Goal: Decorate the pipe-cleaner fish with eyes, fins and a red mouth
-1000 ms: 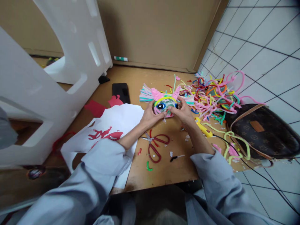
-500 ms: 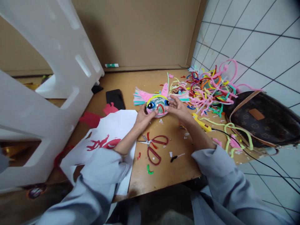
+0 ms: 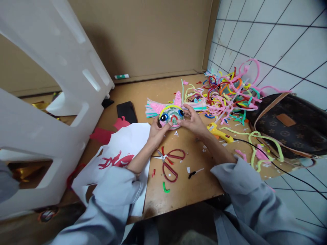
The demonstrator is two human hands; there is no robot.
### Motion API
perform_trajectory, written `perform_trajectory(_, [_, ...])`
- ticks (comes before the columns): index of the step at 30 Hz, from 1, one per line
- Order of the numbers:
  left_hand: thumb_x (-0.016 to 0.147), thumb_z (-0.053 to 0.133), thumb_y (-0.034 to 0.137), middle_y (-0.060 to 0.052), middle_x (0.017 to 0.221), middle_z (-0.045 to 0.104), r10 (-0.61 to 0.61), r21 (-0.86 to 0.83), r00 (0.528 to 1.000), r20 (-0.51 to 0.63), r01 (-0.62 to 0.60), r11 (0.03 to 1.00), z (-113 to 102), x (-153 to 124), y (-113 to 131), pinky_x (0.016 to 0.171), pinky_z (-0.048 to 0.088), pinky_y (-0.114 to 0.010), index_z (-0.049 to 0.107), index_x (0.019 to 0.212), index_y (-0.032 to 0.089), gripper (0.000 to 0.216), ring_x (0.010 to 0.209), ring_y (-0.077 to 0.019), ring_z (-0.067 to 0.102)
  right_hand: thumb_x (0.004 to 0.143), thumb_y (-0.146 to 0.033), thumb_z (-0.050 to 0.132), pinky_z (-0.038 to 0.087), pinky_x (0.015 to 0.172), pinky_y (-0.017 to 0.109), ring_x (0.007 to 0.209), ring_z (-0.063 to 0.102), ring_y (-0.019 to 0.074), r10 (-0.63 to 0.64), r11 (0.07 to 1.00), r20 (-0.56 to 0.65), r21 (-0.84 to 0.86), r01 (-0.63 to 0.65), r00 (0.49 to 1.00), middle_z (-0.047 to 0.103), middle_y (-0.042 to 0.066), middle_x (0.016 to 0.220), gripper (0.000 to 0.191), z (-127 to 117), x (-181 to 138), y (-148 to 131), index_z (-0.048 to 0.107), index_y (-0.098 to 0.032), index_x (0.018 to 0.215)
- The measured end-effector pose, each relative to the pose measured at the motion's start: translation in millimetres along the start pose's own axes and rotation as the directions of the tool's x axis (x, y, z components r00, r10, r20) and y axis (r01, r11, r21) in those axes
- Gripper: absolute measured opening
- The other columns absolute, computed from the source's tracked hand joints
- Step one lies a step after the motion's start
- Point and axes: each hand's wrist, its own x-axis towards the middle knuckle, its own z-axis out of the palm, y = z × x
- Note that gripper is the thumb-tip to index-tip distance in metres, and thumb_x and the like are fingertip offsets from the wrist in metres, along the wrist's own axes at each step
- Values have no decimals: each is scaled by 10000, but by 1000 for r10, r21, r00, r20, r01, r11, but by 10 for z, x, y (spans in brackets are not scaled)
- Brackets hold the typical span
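Between my two hands is a craft face (image 3: 170, 117), a clear rounded body with blue-rimmed black-and-white eyes, a yellow band on top, pink pipe-cleaner ears and a red mouth piece. My left hand (image 3: 158, 132) grips its left side, thumb on the lower front near the mouth. From the right, my right hand (image 3: 194, 123) holds it, with the thumb and fingertips by the mouth and right eye. Behind the face lies a bundle of pastel pipe cleaners (image 3: 152, 107). Nearer me, red-handled scissors (image 3: 164, 157) rest spread on the table.
At right are a tangled heap of pipe cleaners (image 3: 227, 97), a yellow glue gun (image 3: 220, 132) with black cord, and a brown handbag (image 3: 293, 126). A black phone (image 3: 127, 112), white paper (image 3: 136, 139) and a white plastic frame (image 3: 88, 64) stand or lie left.
The view has shifted slightly. Both hands keep hold of the craft face. Its red mouth piece, a downward curve before, now looks rounder beside my thumbs.
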Motion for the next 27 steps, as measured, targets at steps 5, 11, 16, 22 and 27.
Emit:
perform_trajectory(5, [676, 799, 485, -123, 1220, 701, -14, -6, 1000, -3, 14, 1000, 22, -25, 15, 1048, 500, -424, 583, 1150, 171, 609, 1169, -290, 652, 496, -556, 886, 421, 1130, 526, 1317, 529, 318, 5, 1000, -10, 6, -5, 1000, 582, 137, 1365, 1041, -3, -4, 20, 442, -242, 1384])
perform_trajectory(11, [726, 766, 495, -135, 1241, 683, 43, 68, 999, 6, -43, 997, 17, -43, 33, 1072, 473, -430, 590, 1167, 166, 577, 1182, -282, 640, 501, -532, 893, 436, 1119, 524, 1287, 553, 313, -5, 1000, -8, 7, 5, 1000, 588, 140, 1357, 1028, -5, 5, 28, 449, -240, 1381])
perform_trajectory(16, [742, 749, 491, -130, 1227, 688, 62, 123, 998, 8, -63, 990, -1, -30, 10, 1070, 468, -417, 594, 1190, 160, 578, 1179, -273, 637, 506, -509, 890, 488, 1067, 513, 1245, 580, 312, -10, 1000, 4, -13, 10, 1000, 599, 130, 1335, 1042, -29, 24, 45, 459, -247, 1417])
perform_trajectory(22, [745, 741, 490, -128, 1255, 683, 27, 103, 1000, 8, -28, 994, 3, -31, 28, 1056, 485, -406, 597, 1170, 170, 552, 1173, -274, 644, 528, -475, 877, 522, 1026, 493, 1186, 612, 297, -39, 998, 11, -57, 39, 999, 626, 115, 1301, 992, -79, 54, 100, 485, -247, 1410])
perform_trajectory(27, [742, 742, 487, -144, 1271, 674, 24, 106, 1000, 10, -25, 994, 5, -36, 51, 1061, 483, -423, 595, 1149, 158, 543, 1174, -285, 644, 548, -472, 870, 539, 994, 498, 1128, 635, 290, -73, 994, 22, -74, 74, 997, 630, 117, 1297, 993, -70, 45, 104, 468, -252, 1429])
